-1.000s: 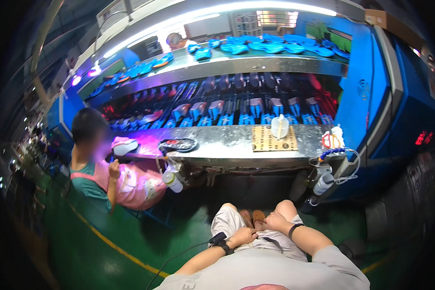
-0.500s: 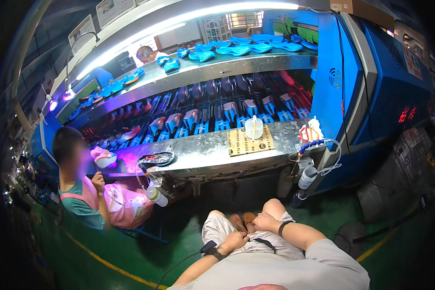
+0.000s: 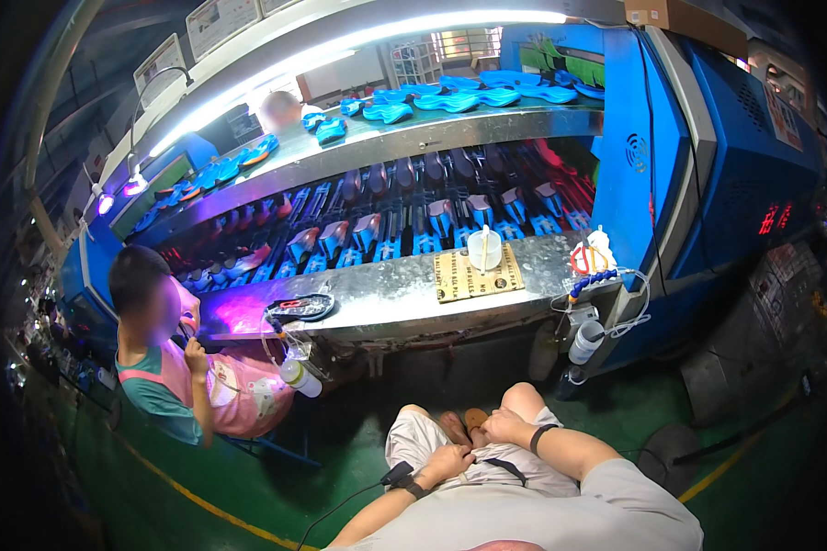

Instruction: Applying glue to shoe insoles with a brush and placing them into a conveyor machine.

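Both of my hands lie in my lap, over light shorts (image 3: 510, 456). My left hand (image 3: 448, 462) has its fingers curled near the waist. Just ahead of it and to the right, my right hand (image 3: 503, 428) is closed too, at the inner side of my right thigh. Whatever the fingers may hold is hidden. Beyond my knees runs a metal ledge (image 3: 386, 289). On it, a white tub (image 3: 484, 249) with a brush handle stands on a printed piece of cardboard (image 3: 459, 284). A dark shoe sole (image 3: 301, 307) lies further left.
Behind the ledge, shoe uppers (image 3: 367, 230) sit on blue holders. Blue soles (image 3: 446, 101) fill the upper shelf. A co-worker in a pink apron (image 3: 243, 395) sits at left. Bottles (image 3: 299, 377) and a cup (image 3: 586, 342) hang at the ledge's front. A blue machine housing (image 3: 753, 138) stands right.
My hands stay in place. The co-worker at left has drawn the piece in their hand from the ledge toward themselves. The person behind the shelf has shifted their head.
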`<action>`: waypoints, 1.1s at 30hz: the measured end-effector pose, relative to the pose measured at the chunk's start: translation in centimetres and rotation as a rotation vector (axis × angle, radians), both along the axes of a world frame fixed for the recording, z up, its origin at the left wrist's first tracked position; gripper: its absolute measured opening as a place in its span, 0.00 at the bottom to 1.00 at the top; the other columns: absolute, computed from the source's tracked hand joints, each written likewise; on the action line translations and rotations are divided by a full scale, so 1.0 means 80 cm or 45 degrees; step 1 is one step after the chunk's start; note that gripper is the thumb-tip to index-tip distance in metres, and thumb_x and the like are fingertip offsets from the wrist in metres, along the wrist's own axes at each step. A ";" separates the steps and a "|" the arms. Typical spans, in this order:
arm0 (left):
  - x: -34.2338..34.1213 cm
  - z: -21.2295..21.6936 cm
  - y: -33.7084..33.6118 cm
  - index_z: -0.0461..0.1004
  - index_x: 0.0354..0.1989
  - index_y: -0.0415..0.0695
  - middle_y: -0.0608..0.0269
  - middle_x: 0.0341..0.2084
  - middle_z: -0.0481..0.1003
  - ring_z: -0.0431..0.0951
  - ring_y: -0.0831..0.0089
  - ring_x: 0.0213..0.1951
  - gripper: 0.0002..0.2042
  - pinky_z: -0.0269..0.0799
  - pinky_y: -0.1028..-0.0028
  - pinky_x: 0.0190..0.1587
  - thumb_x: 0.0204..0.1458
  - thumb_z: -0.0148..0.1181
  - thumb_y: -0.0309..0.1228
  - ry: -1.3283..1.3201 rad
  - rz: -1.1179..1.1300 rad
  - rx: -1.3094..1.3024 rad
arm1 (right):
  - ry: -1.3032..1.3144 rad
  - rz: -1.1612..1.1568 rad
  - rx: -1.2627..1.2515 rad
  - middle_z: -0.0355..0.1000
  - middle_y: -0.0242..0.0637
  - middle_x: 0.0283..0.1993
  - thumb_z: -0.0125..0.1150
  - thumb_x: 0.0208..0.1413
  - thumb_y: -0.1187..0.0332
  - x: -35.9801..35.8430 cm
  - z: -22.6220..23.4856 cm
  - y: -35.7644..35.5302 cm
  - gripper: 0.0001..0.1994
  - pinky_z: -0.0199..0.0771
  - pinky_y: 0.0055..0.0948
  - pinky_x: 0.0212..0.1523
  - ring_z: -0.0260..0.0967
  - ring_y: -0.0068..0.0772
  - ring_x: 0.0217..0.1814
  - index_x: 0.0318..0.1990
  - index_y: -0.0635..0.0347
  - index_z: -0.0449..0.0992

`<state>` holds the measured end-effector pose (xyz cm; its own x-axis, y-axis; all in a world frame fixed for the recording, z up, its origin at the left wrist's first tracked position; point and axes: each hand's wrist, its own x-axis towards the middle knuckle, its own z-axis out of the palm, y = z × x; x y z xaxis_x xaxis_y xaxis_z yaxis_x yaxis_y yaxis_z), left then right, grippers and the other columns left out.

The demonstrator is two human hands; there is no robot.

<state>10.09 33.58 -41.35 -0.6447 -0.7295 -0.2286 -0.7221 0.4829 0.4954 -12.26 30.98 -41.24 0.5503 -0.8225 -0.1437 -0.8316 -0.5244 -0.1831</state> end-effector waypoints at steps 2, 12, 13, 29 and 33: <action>-0.002 -0.002 0.001 0.81 0.38 0.42 0.47 0.34 0.82 0.81 0.47 0.39 0.20 0.76 0.53 0.46 0.59 0.51 0.46 -0.026 -0.001 0.037 | 0.025 0.000 -0.020 0.82 0.36 0.33 0.56 0.54 0.56 0.000 -0.011 -0.001 0.13 0.74 0.41 0.42 0.80 0.40 0.41 0.29 0.48 0.85; 0.003 -0.004 0.000 0.82 0.33 0.41 0.47 0.30 0.81 0.82 0.49 0.35 0.19 0.77 0.54 0.42 0.58 0.53 0.45 0.013 -0.047 -0.097 | -0.048 -0.037 -0.116 0.81 0.38 0.31 0.57 0.49 0.60 0.001 -0.018 0.003 0.11 0.72 0.42 0.44 0.78 0.40 0.40 0.25 0.51 0.84; 0.002 -0.003 0.002 0.82 0.33 0.41 0.47 0.30 0.81 0.82 0.49 0.35 0.19 0.77 0.54 0.42 0.58 0.53 0.45 0.011 -0.062 -0.085 | -0.049 -0.044 -0.132 0.81 0.38 0.31 0.57 0.49 0.60 0.000 -0.026 0.002 0.11 0.72 0.43 0.44 0.78 0.41 0.40 0.25 0.52 0.84; 0.003 -0.001 0.006 0.80 0.27 0.42 0.47 0.24 0.79 0.80 0.47 0.29 0.17 0.75 0.52 0.37 0.59 0.53 0.40 0.187 -0.082 -0.192 | -0.111 -0.046 -0.339 0.80 0.40 0.31 0.58 0.48 0.61 -0.005 -0.020 0.030 0.11 0.72 0.44 0.46 0.77 0.43 0.40 0.25 0.55 0.83; -0.002 0.009 0.008 0.82 0.30 0.41 0.46 0.27 0.81 0.81 0.47 0.33 0.17 0.76 0.53 0.41 0.58 0.53 0.41 0.138 -0.057 -0.119 | -0.023 -0.088 -0.212 0.80 0.39 0.32 0.56 0.51 0.62 0.000 0.001 0.043 0.11 0.70 0.44 0.51 0.77 0.42 0.43 0.26 0.54 0.83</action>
<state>9.91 34.22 -40.60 -0.6944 -0.7142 -0.0885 -0.6434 0.5610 0.5208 -12.29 34.39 -41.18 0.4932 -0.8699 0.0067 -0.8639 -0.4907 -0.1135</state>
